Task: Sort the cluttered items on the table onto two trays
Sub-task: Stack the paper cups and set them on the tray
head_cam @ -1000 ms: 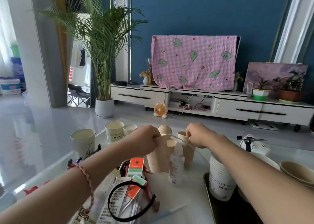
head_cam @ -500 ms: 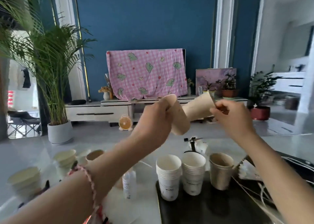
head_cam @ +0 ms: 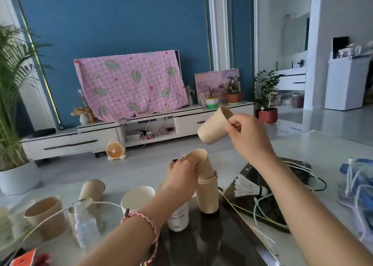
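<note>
Two bare hands worked over a glossy white table [head_cam: 333,150] crowded with paper cups. The left hand [head_cam: 181,177], with a braided bracelet [head_cam: 145,221] on its wrist, had its fingers curled over the rim of a tan cup [head_cam: 198,160]. That cup sat tilted inside the mouth of a lower tan cup [head_cam: 209,195], which stood upright on a dark tray [head_cam: 212,243] near the middle of the table.

The right hand [head_cam: 248,136] was raised well above the table. Its thumb and fingers pinched the rim of a second tan cup [head_cam: 213,127], held in the air on a slant with its mouth pointing up and to the right.

On the same tray, just beside the stacked pair and partly behind the left forearm, stood a white printed cup [head_cam: 178,219]. A plain white cup [head_cam: 137,199] stood to its left; whether it was on the tray could not be told.

To the right lay another dark tray [head_cam: 272,213] holding a white shuttlecock [head_cam: 250,189] and loose cords [head_cam: 254,207]. On the left part of the table stood more tan cups [head_cam: 44,211], a blurred clear bottle [head_cam: 84,225] and a white cord [head_cam: 60,210]. Something blue [head_cam: 357,185] lay blurred at the far right edge.
</note>
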A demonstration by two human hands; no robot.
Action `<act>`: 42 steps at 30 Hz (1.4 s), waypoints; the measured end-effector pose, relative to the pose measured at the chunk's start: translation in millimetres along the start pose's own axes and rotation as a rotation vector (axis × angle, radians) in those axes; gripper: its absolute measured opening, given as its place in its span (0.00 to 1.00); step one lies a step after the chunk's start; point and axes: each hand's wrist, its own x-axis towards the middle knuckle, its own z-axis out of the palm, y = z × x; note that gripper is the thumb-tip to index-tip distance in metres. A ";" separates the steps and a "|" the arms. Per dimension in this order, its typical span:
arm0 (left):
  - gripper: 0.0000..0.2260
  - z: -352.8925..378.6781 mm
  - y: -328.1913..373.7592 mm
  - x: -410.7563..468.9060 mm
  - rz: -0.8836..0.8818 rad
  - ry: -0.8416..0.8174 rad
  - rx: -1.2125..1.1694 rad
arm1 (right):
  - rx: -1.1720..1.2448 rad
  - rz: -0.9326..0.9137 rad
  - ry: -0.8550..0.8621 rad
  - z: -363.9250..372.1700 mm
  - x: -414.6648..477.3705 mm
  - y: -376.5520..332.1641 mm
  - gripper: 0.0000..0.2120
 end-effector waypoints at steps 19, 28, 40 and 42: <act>0.13 -8.1 -0.9 -8.7 -0.026 -0.009 0.035 | -0.182 0.004 -0.477 15.2 -24.7 -3.2 0.09; 0.19 -25.7 -29.0 -30.3 -0.182 0.001 -0.079 | -0.221 0.142 -0.880 39.1 -52.8 3.1 0.13; 0.18 -22.5 -49.1 -41.9 -0.179 -0.026 -0.062 | -0.086 0.107 -0.926 49.8 -57.3 -7.4 0.12; 0.18 -23.9 -48.6 -41.4 -0.167 0.003 -0.079 | -0.016 0.156 -0.936 46.8 -54.8 -8.0 0.11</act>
